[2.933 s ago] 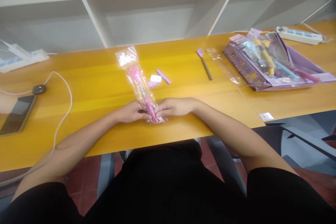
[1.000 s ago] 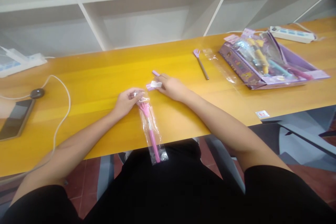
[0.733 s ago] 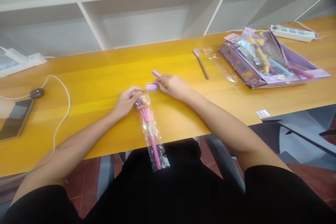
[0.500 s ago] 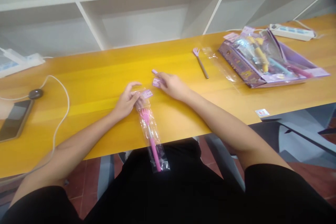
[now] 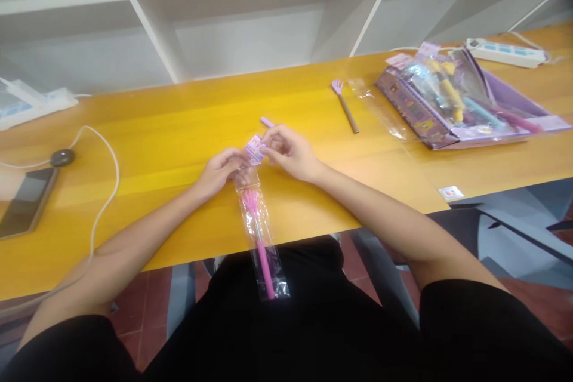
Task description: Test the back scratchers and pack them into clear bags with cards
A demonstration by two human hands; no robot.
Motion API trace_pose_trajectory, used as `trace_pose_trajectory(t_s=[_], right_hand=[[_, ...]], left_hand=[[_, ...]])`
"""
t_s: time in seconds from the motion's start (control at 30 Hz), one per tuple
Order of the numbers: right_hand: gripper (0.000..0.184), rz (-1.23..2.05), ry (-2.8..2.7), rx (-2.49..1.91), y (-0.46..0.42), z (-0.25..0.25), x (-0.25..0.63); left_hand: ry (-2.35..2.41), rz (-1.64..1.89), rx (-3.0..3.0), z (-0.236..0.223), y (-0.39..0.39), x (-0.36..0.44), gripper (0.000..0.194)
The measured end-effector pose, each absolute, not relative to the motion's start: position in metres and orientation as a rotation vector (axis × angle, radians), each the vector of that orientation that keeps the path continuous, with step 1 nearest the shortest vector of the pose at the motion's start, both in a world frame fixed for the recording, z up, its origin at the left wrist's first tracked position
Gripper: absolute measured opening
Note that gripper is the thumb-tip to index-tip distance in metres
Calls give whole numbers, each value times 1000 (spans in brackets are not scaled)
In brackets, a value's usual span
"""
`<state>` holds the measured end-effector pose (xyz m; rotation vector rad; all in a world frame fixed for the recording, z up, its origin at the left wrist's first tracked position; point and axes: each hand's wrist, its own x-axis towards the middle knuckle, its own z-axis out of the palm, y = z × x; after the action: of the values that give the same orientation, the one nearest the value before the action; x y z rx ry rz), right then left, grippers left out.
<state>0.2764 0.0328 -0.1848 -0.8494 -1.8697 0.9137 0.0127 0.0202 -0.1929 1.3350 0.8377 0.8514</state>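
Observation:
My left hand (image 5: pixel 217 174) is closed on the top end of a clear plastic bag (image 5: pixel 269 228). Inside the bag lies a pink back scratcher (image 5: pixel 265 262), claw end toward my hands and handle hanging past the table edge over my lap. Thumb and fingers of my right hand (image 5: pixel 295 156) pinch a small purple printed card (image 5: pixel 255 149), which sits right at the bag's top, beside my left fingertips. Whether the card is inside the bag's mouth or only against it, I cannot tell. A short lilac stick (image 5: pixel 267 122) lies just behind my right hand, partly covered by it.
Another back scratcher (image 5: pixel 345 107) with a lilac claw lies behind to the right, next to a flat clear wrapper (image 5: pixel 380 108). Further right stands a purple display box (image 5: pixel 414 106) of wrapped items. A phone (image 5: pixel 27 202) and white cable (image 5: pixel 117 174) are at left; shelves rise behind.
The bagged back scratcher went from both hands to hanging claw-up from my left hand. My right hand picked up purple cards from the table and brought one to the bag's top.

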Motion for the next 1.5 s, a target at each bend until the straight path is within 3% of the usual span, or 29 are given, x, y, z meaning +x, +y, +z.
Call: trace_pose_trajectory(t_s=[0.13, 0.33, 0.6, 1.07, 1.5], right_hand=[[25, 959, -1873, -758, 28, -183, 273], [39, 1135, -1824, -785, 27, -190, 272], [32, 898, -1911, -773, 29, -192, 274], [14, 589, -2008, -653, 31, -190, 275], [18, 637, -2031, -659, 29, -190, 275]], left_hand=[[836, 864, 1265, -192, 23, 13, 32], [832, 852, 1223, -188, 21, 15, 29], [831, 834, 1224, -188, 19, 14, 46], [858, 851, 1200, -192, 23, 14, 50], [885, 870, 1185, -191, 21, 17, 56]])
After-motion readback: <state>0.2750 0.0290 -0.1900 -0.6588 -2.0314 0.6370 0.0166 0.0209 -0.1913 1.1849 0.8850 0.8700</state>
